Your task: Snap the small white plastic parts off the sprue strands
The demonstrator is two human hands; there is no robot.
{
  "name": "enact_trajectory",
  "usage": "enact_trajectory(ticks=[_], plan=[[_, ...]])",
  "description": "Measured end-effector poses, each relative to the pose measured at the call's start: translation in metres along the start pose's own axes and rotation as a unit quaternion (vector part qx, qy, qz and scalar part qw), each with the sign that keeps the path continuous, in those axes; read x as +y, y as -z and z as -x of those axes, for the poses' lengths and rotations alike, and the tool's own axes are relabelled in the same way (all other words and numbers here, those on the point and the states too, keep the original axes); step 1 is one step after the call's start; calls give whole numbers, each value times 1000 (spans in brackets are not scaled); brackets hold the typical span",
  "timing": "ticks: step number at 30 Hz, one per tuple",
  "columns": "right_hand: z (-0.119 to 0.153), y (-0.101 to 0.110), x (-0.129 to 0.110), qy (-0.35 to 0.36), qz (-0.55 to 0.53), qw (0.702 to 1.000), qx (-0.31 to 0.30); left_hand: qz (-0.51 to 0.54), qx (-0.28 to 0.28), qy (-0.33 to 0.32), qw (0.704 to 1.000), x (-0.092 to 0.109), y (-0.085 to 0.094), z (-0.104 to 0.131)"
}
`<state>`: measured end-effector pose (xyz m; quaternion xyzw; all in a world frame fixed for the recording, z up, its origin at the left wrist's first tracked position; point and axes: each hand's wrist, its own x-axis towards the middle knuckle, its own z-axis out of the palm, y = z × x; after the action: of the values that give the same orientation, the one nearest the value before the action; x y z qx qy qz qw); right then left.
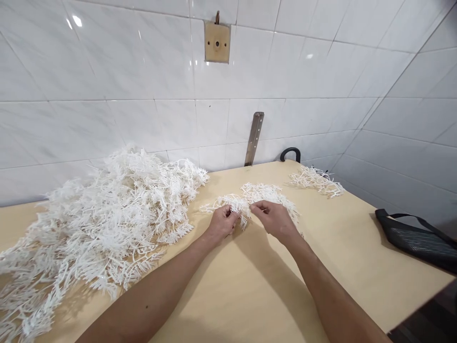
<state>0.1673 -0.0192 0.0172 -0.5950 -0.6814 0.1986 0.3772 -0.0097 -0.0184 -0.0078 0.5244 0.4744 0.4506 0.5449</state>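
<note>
Near the middle of the table, my left hand pinches a white artificial plant sprig with thin branching tips. My right hand is closed at the sprig's right side, fingertips pressed together on its fine tips. Just behind my right hand lies a small pile of white plant pieces. A much larger heap of white artificial sprigs spreads over the table to the left of my hands. At the far right sits a small bunch of bare white stems.
The tan table stands against a white tiled wall. A metal bracket rises at its back edge, near a black curved handle. A black bag lies at the right edge. Higher up is a yellowish wall plate.
</note>
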Motion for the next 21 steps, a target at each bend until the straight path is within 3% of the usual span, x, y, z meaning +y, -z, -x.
enact_trajectory(ticks=[2, 5, 9, 15, 21], plan=[[5, -6, -8, -1, -25, 996, -86, 0, -1, -5, 1000, 0, 0, 0], [9, -10, -13, -31, -42, 988, -143, -1, -5, -11, 1000, -1, 1, 0], [9, -12, -12, -54, -34, 988, -143, -34, -2, -30, 999, -5, 0, -1], [10, -19, -14, 1, 50, 994, -94, -115, 43, -82, 989, -10, -2, -1], [12, -21, -16, -20, -13, 994, -104, -128, 48, -91, 986, -14, -1, -5]])
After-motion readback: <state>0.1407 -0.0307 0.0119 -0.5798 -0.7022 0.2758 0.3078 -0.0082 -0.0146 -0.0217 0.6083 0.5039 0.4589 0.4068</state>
